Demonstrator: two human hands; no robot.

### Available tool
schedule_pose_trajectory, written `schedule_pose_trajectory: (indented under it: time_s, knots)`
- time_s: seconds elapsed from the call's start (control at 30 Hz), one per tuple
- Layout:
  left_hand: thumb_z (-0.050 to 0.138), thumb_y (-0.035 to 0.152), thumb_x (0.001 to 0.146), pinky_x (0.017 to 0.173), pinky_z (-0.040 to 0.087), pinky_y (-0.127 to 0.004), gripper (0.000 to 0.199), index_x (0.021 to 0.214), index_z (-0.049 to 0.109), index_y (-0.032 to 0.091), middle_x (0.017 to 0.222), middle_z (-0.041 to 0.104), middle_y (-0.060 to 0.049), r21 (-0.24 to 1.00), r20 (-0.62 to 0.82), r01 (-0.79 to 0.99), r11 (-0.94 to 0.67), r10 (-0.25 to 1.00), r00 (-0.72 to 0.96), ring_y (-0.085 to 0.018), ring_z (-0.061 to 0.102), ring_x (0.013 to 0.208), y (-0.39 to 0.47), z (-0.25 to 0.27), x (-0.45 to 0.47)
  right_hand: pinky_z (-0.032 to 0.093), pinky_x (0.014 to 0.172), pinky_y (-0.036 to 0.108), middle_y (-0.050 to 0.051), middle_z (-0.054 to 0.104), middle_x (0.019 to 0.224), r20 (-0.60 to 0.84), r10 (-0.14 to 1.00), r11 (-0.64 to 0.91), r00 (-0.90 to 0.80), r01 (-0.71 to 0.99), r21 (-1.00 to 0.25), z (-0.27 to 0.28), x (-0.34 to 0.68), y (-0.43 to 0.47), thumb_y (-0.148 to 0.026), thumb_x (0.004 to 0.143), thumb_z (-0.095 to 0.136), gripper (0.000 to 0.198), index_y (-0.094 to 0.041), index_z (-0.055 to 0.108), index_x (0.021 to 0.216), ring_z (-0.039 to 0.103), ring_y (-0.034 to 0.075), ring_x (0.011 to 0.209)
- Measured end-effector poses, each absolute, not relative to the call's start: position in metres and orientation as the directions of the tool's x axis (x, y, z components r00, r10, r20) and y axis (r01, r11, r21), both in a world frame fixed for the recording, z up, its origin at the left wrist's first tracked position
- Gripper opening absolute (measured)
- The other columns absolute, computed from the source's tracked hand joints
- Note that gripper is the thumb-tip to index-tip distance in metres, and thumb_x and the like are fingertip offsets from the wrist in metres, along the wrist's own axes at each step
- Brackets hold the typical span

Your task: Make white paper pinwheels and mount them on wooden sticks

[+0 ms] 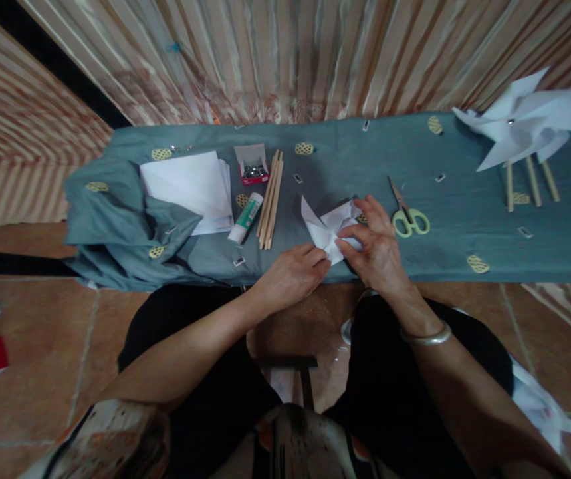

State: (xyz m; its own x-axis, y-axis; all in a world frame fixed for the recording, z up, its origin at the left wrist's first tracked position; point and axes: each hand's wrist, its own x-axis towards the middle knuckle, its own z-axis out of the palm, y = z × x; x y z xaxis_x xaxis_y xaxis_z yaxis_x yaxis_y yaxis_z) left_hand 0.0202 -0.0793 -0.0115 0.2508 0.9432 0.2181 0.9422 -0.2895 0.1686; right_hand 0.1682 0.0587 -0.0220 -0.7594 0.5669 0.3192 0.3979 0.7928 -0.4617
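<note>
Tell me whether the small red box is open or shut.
Open: the small red box has its white flap raised, and shiny metal pieces show inside.

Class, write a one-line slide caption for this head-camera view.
Both hands, left hand and right hand, fold white paper beside scissors.

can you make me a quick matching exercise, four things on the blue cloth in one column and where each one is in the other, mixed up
Things:
1. scissors
2. glue stick
3. folded paper
4. finished pinwheels

Places:
A. far right end of the cloth
B. under both hands
C. just right of the right hand
D. between the paper stack and the wooden sticks

Pairs: 1-C, 2-D, 3-B, 4-A
</note>
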Motion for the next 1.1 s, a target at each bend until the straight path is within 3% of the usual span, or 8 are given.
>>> schedule_pose_trajectory:
  time_s: [1.1]
  knots:
    - [0.044,0.018,0.096,0.076,0.049,-0.032,0.019,0.095,0.062,0.014,0.094,0.063,-0.007,0.166,0.206,0.942,-0.291,0.945,0.255,-0.019,0.055,0.086,-0.0796,-0.0120,0.0202,0.033,0.111,0.053,0.009,0.041,0.152,0.299,0.488,0.864,-0.820,0.406,-0.298,-0.0214,0.1696,0.0555,-0.036,0.096,0.046,0.033,-0.019,0.074,0.095,0.028,0.034,0.144]
